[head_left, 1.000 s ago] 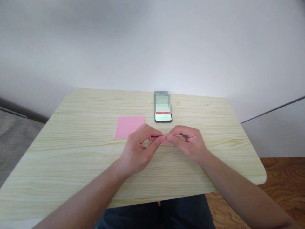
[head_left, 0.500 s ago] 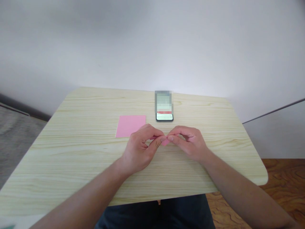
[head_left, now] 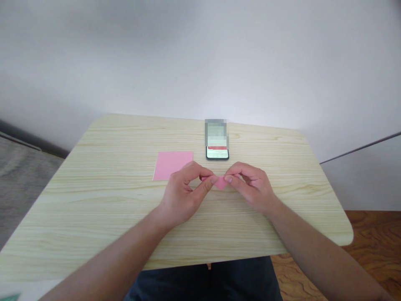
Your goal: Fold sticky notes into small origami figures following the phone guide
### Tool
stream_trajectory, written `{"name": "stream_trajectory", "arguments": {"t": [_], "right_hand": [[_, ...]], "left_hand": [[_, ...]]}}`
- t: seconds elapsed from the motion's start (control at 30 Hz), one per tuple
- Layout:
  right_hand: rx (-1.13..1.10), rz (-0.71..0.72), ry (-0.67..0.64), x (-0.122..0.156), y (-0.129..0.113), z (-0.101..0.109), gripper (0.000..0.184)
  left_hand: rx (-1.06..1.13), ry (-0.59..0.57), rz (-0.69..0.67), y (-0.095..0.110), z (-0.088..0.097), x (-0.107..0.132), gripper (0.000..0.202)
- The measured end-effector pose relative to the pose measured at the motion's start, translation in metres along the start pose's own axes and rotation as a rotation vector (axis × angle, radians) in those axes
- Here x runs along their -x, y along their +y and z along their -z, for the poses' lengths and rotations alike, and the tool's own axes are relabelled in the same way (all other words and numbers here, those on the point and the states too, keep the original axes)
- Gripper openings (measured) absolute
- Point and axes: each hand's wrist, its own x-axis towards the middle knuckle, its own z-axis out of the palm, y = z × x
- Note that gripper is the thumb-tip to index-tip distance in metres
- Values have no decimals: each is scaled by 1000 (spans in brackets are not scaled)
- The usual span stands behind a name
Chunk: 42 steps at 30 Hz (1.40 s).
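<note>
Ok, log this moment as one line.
left hand: pinching pink piece | right hand: pinching same piece | pink paper: on table | phone: on table, lit

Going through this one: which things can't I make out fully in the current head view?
All in the head view:
- Held pink paper: both ends covered by the left hand and right hand.
- Pink sheet: near right corner behind the left hand.
- Phone: upper part pixelated.
- Green thing: blurred, cut by the bottom-left edge.
</note>
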Motion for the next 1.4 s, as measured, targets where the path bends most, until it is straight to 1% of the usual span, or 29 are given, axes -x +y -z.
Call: {"name": "stream_trajectory", "arguments": {"t": [0.2, 0.33, 0.6, 0.73, 0.87, 1.0, 1.17, 1.4], "right_hand": [[6, 46, 19, 0, 1, 0, 9], [26, 68, 33, 0, 1, -1, 8], [36, 42, 29, -1, 0, -1, 7], [29, 19, 35, 0, 1, 0, 7], [-1, -17, 84, 0, 3, 1, 7], [-52, -76, 111, -1, 5, 1, 10], [-157, -157, 150, -2, 8, 5, 14], [-134, -182, 117, -2, 7, 8, 19]], "left_hand": [[47, 0, 16, -1, 0, 1, 11], [41, 6, 15, -1, 0, 1, 10], [-21, 19, -57, -3, -1, 1, 7], [-11, 6, -60, -2, -1, 1, 6], [-7, -8, -27, -2, 3, 1, 10], [-5, 15, -23, -4, 5, 1, 13], [-57, 96, 6, -3, 4, 0, 13], [-79, 109, -7, -5, 5, 0, 14]]}}
